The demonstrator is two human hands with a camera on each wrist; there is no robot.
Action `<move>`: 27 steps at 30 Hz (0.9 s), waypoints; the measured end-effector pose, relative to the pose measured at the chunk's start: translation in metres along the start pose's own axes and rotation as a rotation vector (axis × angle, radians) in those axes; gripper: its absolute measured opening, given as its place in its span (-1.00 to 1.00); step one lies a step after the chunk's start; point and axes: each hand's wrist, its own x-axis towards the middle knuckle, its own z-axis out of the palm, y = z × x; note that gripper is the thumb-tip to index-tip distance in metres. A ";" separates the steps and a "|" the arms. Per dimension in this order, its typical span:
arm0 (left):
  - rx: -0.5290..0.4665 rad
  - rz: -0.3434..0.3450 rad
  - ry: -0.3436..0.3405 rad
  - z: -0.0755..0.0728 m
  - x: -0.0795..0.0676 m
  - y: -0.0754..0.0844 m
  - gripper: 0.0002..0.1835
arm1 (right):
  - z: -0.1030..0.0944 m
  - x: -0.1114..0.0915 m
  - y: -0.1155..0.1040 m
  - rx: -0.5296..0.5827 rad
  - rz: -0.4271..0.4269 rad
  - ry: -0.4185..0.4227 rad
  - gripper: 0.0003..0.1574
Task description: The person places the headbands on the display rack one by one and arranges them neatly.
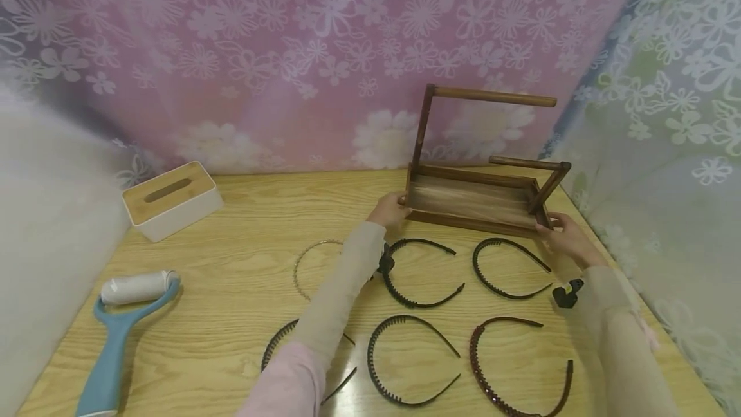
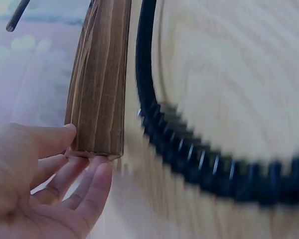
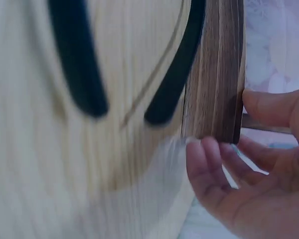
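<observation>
A dark brown wooden rack (image 1: pixel 475 217), with a shallow tray base and two posts carrying horizontal bars, stands at the back right of the table. My left hand (image 1: pixel 389 211) grips its left end, thumb on the tray's side and fingers at the end face in the left wrist view. At the opposite end, my right hand (image 1: pixel 568 238) holds the corner between thumb and fingers. Just in front lie two black toothed headbands, one nearer the left hand (image 1: pixel 425 305) and one beside the right (image 1: pixel 476 262).
Closer to me lie more headbands: a black one (image 1: pixel 371 352), a dark red one (image 1: pixel 476 359) and another partly under my left arm (image 1: pixel 272 346). A thin pale headband (image 1: pixel 296 269) is left of them. Further left are a blue-handled lint roller (image 1: pixel 116 333) and a tissue box (image 1: pixel 185 211).
</observation>
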 end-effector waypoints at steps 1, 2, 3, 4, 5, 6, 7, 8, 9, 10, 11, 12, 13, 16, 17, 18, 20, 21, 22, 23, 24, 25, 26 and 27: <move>-0.002 -0.012 0.009 -0.004 -0.001 -0.001 -0.41 | 0.001 0.003 -0.001 0.017 -0.016 -0.012 -0.06; -0.011 -0.024 0.015 -0.008 -0.002 -0.003 -0.41 | 0.002 0.005 -0.002 0.033 -0.032 -0.021 -0.08; -0.007 -0.035 0.019 -0.012 -0.002 -0.005 -0.41 | 0.003 0.008 -0.004 0.047 -0.044 -0.030 -0.09; -0.007 -0.047 0.019 -0.016 -0.003 -0.007 -0.41 | 0.004 0.010 -0.005 0.054 -0.052 -0.037 -0.09; 0.000 -0.059 0.017 -0.021 -0.003 -0.009 -0.40 | 0.005 0.013 -0.007 0.058 -0.057 -0.046 -0.09; 0.006 -0.069 0.015 -0.025 -0.003 -0.011 -0.40 | 0.006 0.016 -0.009 0.057 -0.059 -0.055 -0.09; 0.009 -0.081 0.010 -0.029 -0.003 -0.014 -0.39 | 0.007 0.019 -0.011 0.056 -0.061 -0.064 -0.09; 0.016 -0.094 0.009 -0.034 -0.003 -0.016 -0.39 | 0.008 0.022 -0.013 0.052 -0.064 -0.072 -0.09; 0.019 -0.109 0.005 -0.038 -0.003 -0.019 -0.39 | 0.009 0.025 -0.015 0.049 -0.070 -0.081 -0.09; 0.020 -0.123 0.004 -0.043 -0.004 -0.021 -0.40 | 0.011 0.027 -0.018 0.047 -0.076 -0.090 -0.09; 0.016 -0.138 -0.002 -0.047 -0.004 -0.024 -0.40 | 0.012 0.030 -0.021 0.042 -0.080 -0.098 -0.09; 0.011 -0.153 -0.006 -0.051 -0.004 -0.028 -0.40 | 0.015 0.032 -0.025 0.038 -0.086 -0.107 -0.10; 0.006 -0.170 -0.011 -0.056 -0.005 -0.031 -0.40 | 0.017 0.035 -0.028 0.039 -0.096 -0.115 -0.11; -0.008 -0.196 -0.028 -0.071 -0.010 -0.042 -0.40 | 0.026 0.042 -0.041 0.021 -0.113 -0.126 -0.13; -0.016 -0.197 -0.035 -0.076 -0.013 -0.045 -0.40 | 0.029 0.044 -0.044 0.005 -0.115 -0.125 -0.14; -0.018 -0.195 -0.037 -0.080 -0.015 -0.049 -0.40 | 0.032 0.047 -0.048 -0.005 -0.119 -0.124 -0.14; -0.025 -0.182 -0.046 -0.088 -0.022 -0.056 -0.39 | 0.039 0.050 -0.054 -0.031 -0.114 -0.125 -0.14; -0.034 -0.174 -0.051 -0.092 -0.025 -0.059 -0.38 | 0.042 0.052 -0.057 -0.045 -0.111 -0.127 -0.14; -0.049 -0.164 -0.055 -0.095 -0.028 -0.063 -0.38 | 0.045 0.053 -0.060 -0.058 -0.110 -0.129 -0.14; -0.057 -0.153 -0.059 -0.098 -0.032 -0.068 -0.38 | 0.047 0.055 -0.064 -0.064 -0.110 -0.134 -0.14; -0.060 -0.137 -0.062 -0.102 -0.035 -0.073 -0.39 | 0.049 0.056 -0.067 -0.063 -0.110 -0.142 -0.14; -0.058 -0.120 -0.060 -0.104 -0.039 -0.077 -0.39 | 0.051 0.056 -0.070 -0.069 -0.112 -0.147 -0.14; -0.071 -0.102 -0.057 -0.107 -0.043 -0.082 -0.39 | 0.054 0.057 -0.073 -0.080 -0.120 -0.147 -0.15; -0.077 -0.083 -0.052 -0.110 -0.046 -0.088 -0.40 | 0.056 0.057 -0.077 -0.084 -0.130 -0.149 -0.16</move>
